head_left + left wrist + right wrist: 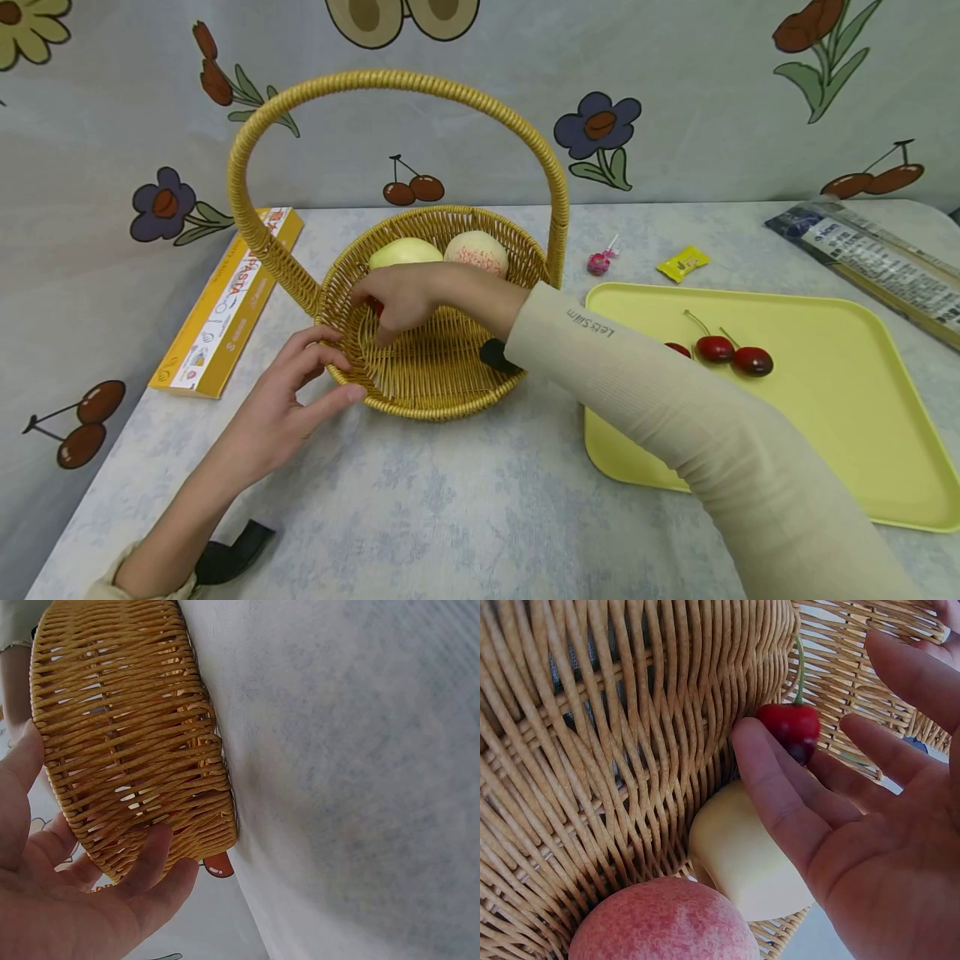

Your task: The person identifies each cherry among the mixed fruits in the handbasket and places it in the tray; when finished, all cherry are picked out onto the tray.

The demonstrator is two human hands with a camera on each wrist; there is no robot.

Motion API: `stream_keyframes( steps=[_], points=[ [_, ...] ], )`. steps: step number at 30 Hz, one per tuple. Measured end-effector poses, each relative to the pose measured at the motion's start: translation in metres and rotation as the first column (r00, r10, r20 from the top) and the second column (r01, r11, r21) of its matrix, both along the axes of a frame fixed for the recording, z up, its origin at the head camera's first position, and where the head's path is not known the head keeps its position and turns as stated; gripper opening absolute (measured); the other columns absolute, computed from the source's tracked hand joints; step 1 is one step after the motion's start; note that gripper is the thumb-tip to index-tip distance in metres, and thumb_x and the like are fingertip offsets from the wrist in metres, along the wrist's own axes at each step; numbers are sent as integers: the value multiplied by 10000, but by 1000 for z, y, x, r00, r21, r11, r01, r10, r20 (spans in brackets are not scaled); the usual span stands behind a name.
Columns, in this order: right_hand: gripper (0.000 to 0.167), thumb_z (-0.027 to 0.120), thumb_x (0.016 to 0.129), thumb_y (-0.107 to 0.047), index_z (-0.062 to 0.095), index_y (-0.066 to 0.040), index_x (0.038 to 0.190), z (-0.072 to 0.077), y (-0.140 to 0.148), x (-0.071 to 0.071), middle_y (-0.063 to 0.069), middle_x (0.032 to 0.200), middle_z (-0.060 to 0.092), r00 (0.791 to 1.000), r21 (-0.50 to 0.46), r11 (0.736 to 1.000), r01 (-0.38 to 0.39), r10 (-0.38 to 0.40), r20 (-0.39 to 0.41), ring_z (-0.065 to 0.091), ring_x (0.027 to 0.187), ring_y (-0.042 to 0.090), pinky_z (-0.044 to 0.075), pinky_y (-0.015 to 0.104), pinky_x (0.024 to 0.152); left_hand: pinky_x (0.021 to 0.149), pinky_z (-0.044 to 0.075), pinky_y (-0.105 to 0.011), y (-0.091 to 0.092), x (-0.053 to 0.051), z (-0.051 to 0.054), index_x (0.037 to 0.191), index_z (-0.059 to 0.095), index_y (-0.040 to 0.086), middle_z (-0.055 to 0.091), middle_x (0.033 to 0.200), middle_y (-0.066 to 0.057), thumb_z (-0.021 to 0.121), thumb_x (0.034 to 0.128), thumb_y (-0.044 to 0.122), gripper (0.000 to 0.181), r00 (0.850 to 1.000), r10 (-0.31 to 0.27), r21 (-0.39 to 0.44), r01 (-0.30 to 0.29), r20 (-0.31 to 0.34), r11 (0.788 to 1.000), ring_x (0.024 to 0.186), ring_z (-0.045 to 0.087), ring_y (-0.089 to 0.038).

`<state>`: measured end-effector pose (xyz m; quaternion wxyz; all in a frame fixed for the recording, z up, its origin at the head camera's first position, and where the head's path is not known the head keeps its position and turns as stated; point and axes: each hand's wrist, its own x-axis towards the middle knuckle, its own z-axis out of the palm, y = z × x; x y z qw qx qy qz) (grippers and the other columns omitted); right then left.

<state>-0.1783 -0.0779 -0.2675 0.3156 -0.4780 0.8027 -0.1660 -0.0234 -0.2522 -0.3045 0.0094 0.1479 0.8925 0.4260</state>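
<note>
Reaching into the wicker basket (pixel 435 367) near the frame's centre with the right hand (pixel 408 298), loosely extended beside a red cherry (pixel 789 726), close to a yellow fruit (pixel 405 252) and a speckled peach (pixel 478 252). Touching the basket's lower-left rim with the left hand (pixel 285 408), relaxed and spread.

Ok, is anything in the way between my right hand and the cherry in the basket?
Nothing visible is. The right wrist view shows the right hand right at the cherry; the pale fruit lies nearby, not between them.
</note>
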Motion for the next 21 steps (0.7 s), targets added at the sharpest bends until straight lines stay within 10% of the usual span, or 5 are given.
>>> stream_keyframes(
  steps=[21],
  points=[
    [539, 600, 862, 69, 545, -43, 1386, -4, 3, -2, 63, 1351, 554, 999, -6, 999, -52, 52, 2, 498, 1110, 161, 428, 239, 938, 1019, 408, -585, -1, -1, -2, 1018, 592, 46, 433, 1339, -126, 707, 917, 72, 155, 1000, 1, -1, -1, -6, 1000, 1251, 431, -295]
  ],
)
